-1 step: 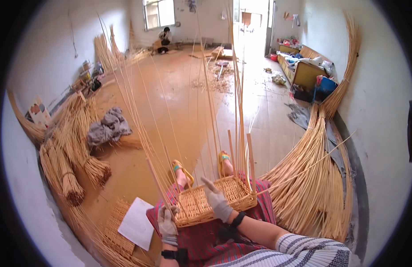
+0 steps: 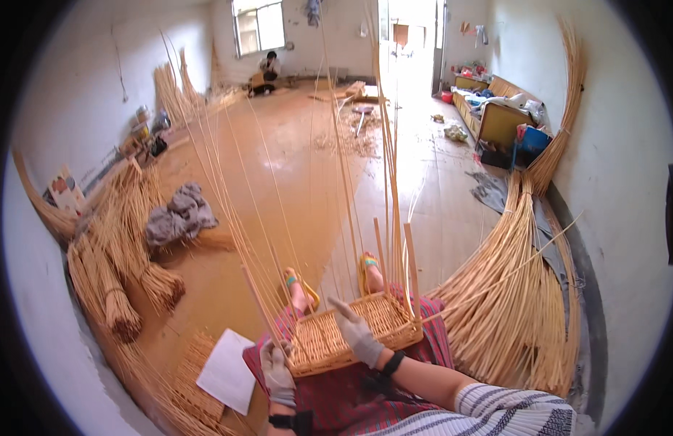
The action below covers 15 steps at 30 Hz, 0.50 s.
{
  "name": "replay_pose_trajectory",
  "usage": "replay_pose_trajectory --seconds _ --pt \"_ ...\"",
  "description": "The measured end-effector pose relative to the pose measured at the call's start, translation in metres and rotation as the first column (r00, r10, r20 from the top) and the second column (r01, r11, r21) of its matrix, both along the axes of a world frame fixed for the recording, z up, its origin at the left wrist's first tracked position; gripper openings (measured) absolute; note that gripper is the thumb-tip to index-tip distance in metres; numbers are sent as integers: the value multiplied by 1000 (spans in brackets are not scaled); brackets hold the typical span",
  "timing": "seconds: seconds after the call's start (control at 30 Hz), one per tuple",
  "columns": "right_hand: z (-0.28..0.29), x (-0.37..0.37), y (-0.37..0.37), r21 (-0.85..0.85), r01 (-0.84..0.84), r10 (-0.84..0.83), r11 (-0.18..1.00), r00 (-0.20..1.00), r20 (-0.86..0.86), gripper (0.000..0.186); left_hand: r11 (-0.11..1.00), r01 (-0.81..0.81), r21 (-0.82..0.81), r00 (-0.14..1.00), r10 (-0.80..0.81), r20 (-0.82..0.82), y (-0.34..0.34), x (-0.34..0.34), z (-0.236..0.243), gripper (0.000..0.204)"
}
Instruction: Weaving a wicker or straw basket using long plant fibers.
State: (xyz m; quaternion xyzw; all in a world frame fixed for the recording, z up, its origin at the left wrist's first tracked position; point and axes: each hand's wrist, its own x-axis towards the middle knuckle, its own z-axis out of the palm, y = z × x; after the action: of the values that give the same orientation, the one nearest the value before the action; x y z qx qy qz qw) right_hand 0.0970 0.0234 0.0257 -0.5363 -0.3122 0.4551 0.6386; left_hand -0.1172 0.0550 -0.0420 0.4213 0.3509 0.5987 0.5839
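A shallow rectangular wicker basket (image 2: 324, 336) rests on my lap, over a red striped cloth (image 2: 329, 400). Long thin canes (image 2: 231, 211) and a few thicker stakes (image 2: 411, 269) rise from its edges. At its near left corner, my left hand (image 2: 278, 372), in a pale glove, is closed on the rim beside a stake. My right hand (image 2: 359, 336), gloved too, reaches over the near side. Its fingers stretch out across the woven base, and no object shows in them.
Cane bundles (image 2: 496, 305) lie to my right, and more bundles (image 2: 118, 218) to my left beside a grey cloth (image 2: 180, 214). A white sheet (image 2: 227, 370) covers part of a woven panel (image 2: 195, 370). Far back, a person (image 2: 267, 69) sits low near the wall.
The whole scene has shifted slightly down and right in the picture, the basket and both hands with it. Both hands keep nearly the same pose on the basket.
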Motion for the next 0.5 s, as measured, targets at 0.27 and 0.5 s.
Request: replay_pose_trajectory --seconds 0.27,0.5 --pt "81 49 -3 213 -460 -264 862 -48 963 44 858 209 470 869 58 -491 -34 65 91 52" --pt "54 78 50 -324 -336 -43 884 -749 661 26 978 152 145 973 -121 -198 -22 141 60 57"
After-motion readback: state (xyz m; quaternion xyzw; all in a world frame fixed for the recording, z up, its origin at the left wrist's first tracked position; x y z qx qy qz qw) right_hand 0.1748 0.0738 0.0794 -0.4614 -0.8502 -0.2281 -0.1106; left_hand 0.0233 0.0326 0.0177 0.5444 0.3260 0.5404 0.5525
